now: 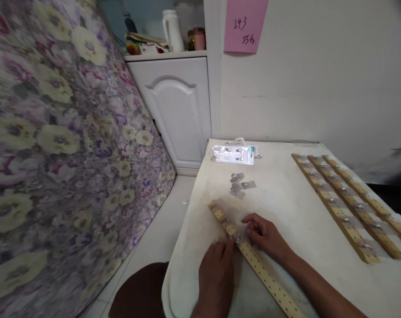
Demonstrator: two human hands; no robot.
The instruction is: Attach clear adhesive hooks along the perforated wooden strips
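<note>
Yellow in colour, the long strip with holes (256,264) lies slantwise on the pale surface (280,176) in the head view. The left hand (218,267) has its fingers bent, and the fingertips are at a small metal hook (237,241) on the strip; I cannot tell if they grip it. The right hand (260,232) is half curled just beside the strip, and its hold is also not clear. Beyond the strip lie loose hooks (236,177) and a clear package (233,154). Three similar strips (325,194) lie at the right.
</note>
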